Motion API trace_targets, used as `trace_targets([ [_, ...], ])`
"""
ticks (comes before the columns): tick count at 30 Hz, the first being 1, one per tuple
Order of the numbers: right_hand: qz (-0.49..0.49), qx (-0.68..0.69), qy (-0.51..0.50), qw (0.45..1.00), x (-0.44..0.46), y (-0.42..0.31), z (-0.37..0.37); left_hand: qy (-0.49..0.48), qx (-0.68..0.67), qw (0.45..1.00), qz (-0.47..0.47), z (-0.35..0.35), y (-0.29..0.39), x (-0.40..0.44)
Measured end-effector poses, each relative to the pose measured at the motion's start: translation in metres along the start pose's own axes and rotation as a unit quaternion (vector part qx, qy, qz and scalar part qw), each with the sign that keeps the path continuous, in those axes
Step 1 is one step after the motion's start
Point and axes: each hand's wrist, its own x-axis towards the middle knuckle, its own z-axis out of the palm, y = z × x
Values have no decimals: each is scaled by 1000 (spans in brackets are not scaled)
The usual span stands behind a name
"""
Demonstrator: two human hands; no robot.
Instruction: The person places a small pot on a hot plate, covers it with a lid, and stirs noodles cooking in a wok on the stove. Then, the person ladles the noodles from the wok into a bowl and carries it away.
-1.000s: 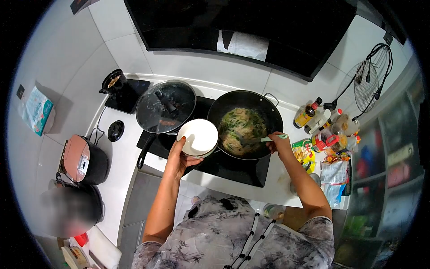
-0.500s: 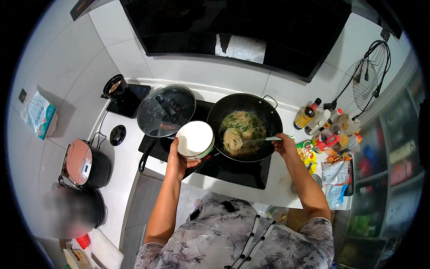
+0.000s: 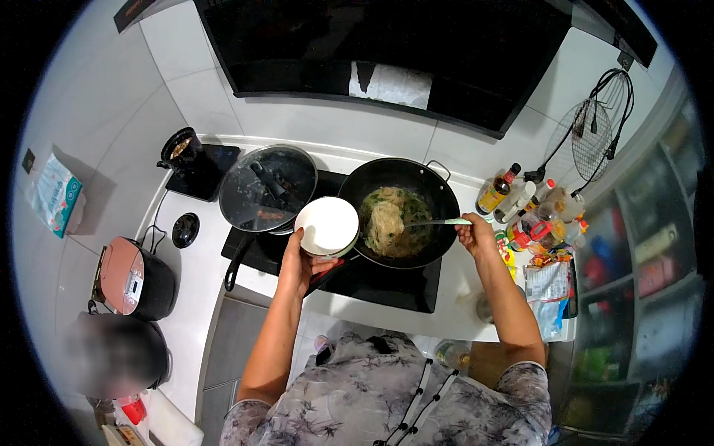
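The left hand (image 3: 299, 269) holds a bowl (image 3: 326, 227) left of the wok (image 3: 441, 195); the right hand (image 3: 476, 235) grips a utensil (image 3: 439, 221) reaching inside.

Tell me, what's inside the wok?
The wok holds pale stringy food, green pieces and part of a utensil. The food covers the wok's bottom beneath it.

The bowl (image 3: 326, 225) looks like glazed ceramic, smooth and glossy inside. The wok (image 3: 375, 177) appears to be dark metal with a low sheen. The utensil (image 3: 439, 221) pairs a grey, metal-looking shaft with a smooth, pale, plastic-looking handle. Toward the back edge of the surface (image 3: 195, 267), itself smooth with a faint lustre, the lid (image 3: 236, 189) is clear, shiny glass. Nearer the front edge, the cooktop (image 3: 390, 288) is black, glossy and glass-like. Crinkled plastic film wraps the packets (image 3: 547, 286) at the right end. The shirt (image 3: 335, 401) is creased, matt cloth.
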Motion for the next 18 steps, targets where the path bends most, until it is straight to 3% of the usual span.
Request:
trace_targets([
  [10,-43,15,30,999,-9,-7,16,-30,5,1000,5,-11,-6,12],
  [18,-153,-130,7,980,-15,18,15,-32,26,999,1,-13,-3,10],
])
